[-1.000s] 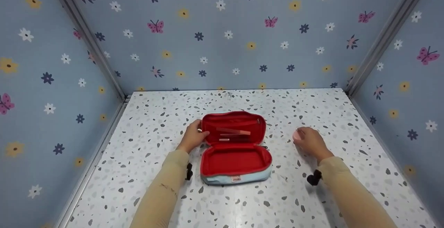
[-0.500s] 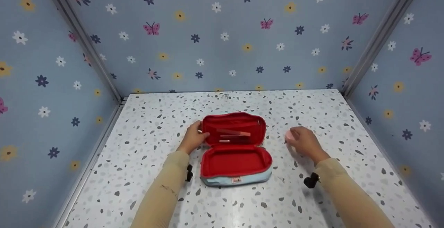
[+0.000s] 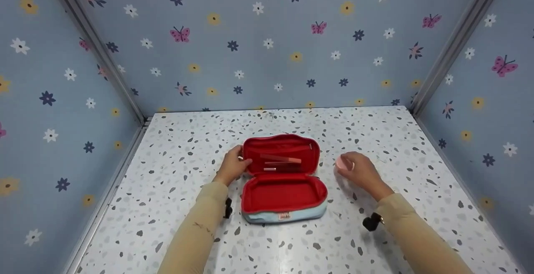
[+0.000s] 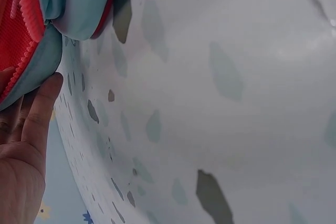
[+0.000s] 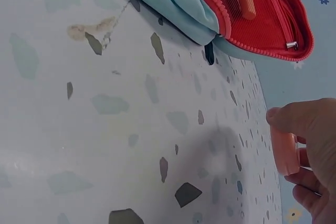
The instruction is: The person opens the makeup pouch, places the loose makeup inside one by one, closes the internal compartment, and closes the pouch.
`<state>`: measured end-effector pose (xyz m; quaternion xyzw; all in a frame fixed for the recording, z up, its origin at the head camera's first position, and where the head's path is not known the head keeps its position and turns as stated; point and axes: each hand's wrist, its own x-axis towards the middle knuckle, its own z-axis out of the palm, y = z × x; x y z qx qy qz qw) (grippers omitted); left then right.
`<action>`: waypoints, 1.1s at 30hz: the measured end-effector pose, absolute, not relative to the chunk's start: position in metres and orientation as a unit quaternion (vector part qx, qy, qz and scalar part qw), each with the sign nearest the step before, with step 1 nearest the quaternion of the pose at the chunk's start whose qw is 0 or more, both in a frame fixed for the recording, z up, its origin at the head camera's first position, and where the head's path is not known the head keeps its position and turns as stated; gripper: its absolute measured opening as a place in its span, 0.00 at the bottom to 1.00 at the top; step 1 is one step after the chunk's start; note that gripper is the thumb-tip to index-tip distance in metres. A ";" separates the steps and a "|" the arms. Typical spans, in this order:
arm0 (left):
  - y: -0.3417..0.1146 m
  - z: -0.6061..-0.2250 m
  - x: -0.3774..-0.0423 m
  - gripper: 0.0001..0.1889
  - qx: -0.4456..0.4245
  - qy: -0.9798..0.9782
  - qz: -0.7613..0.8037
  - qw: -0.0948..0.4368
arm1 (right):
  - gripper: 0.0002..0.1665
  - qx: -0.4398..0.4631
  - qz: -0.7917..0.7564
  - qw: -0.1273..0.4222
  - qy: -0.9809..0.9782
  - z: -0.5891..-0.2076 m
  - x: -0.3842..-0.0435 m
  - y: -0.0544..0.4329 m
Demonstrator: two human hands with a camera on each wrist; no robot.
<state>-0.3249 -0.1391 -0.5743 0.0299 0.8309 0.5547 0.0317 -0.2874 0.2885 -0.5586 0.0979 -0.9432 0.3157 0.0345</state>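
Note:
A pencil case (image 3: 285, 215), light blue outside and red inside, lies unzipped with its lid laid back in the head view. My left hand (image 3: 232, 166) grips the lid's left edge, thumb on the inner side and fingers behind. Behind the lid's mesh pocket sit a pink-orange pen (image 3: 293, 160) and other slim sticks, one with a white end (image 3: 270, 169). The lower half holds nothing visible. Right of the case, my right hand (image 3: 363, 172) pinches a small round pink object (image 5: 285, 150) between thumb and fingers, above the table; its exact kind is unclear.
The white speckled table (image 3: 183, 232) reaches back to a blue flowered wall (image 3: 267, 61). Similar panels with metal posts (image 3: 454, 44) stand at both sides. A zipper pull (image 5: 209, 53) hangs at the case's hinge corner.
My right hand has moved left with the pink object, closer to the case. My left hand keeps its grip on the lid. The head view has shifted slightly.

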 end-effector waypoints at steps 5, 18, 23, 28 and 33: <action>-0.139 -0.576 -0.325 0.15 0.028 0.830 0.557 0.032 | 0.25 0.124 0.326 0.047 -0.936 -0.558 -0.284 0.281; -0.139 -0.577 -0.326 0.16 0.040 0.853 0.519 0.021 | 0.25 0.192 0.326 0.066 -0.923 -0.559 -0.270 0.259; -0.139 -0.576 -0.326 0.15 0.043 0.858 0.512 0.019 | 0.26 0.211 0.323 0.050 -0.921 -0.557 -0.262 0.248; -0.138 -0.575 -0.325 0.15 0.043 0.862 0.505 0.012 | 0.27 0.223 0.325 0.032 -0.918 -0.555 -0.255 0.238; -0.139 -0.577 -0.325 0.15 0.036 0.856 0.516 0.014 | 0.27 0.242 0.336 0.020 -0.910 -0.554 -0.251 0.226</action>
